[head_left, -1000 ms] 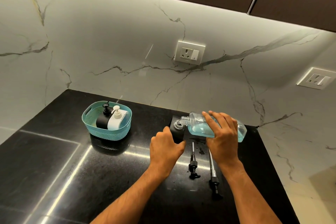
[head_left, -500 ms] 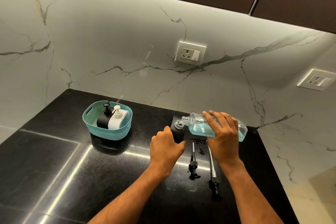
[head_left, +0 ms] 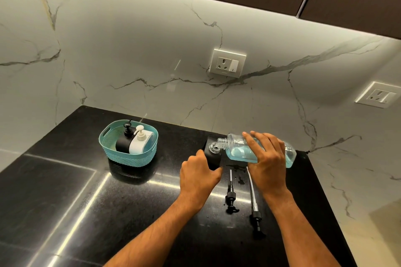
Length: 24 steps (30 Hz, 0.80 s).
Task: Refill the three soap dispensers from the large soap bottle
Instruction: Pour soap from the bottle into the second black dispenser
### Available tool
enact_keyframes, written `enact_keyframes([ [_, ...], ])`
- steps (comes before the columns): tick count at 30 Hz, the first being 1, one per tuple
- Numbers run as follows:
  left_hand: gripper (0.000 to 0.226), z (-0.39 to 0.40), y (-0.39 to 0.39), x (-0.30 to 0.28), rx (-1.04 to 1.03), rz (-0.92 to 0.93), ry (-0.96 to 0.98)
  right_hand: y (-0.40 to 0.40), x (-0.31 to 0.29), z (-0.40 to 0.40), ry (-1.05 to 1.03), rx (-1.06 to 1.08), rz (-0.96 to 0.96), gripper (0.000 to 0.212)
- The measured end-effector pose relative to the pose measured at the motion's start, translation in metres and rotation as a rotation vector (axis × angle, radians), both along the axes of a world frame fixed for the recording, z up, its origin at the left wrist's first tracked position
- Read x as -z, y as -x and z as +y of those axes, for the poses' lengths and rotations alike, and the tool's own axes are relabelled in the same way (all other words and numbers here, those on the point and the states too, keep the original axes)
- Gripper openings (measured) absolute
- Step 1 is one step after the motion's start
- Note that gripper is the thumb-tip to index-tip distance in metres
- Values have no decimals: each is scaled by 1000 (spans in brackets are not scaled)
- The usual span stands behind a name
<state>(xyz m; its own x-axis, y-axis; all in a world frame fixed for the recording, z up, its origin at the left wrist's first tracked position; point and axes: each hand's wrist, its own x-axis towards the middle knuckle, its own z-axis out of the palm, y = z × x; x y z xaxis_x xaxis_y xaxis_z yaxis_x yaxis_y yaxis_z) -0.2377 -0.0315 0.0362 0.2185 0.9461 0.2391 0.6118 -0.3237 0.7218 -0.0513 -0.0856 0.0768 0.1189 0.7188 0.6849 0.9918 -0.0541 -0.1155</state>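
A black counter runs under a marble-look wall, and pretty much everything going on is bunched at about 3 o'clock of the frame's centre. The large soap bottle, clear with blue liquid pooled in its lower side, is tipped nearly flat and gripped by the right hand, fingers wrapped over its top. Its threaded neck is aimed at 9 o'clock and sits right at the open mouth of a black soap dispenser, which is steadied by the left hand curled round its near side. Whether liquid is actually running through the neck can't be told. At 6 o'clock from the bottle, two pump heads are laid flat on the counter with their tubes pointing away toward the wall: a short black pump and, just beside it at 3 o'clock, a longer pump with a pale tube. A few dark wet spots can be seen between them. Well apart at 9 o'clock of the hands, a teal basket is parked on the counter, with a black dispenser and a white dispenser stood side by side inside it, pumps still on. A socket plate is mounted on the wall at 12 o'clock from the bottle.
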Motion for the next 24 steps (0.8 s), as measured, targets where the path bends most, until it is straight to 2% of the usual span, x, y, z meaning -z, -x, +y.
enact_keyframes([
  [24,44,6,0,1,-13,12,-3,-2,3,8,-4,-6,-11,80],
])
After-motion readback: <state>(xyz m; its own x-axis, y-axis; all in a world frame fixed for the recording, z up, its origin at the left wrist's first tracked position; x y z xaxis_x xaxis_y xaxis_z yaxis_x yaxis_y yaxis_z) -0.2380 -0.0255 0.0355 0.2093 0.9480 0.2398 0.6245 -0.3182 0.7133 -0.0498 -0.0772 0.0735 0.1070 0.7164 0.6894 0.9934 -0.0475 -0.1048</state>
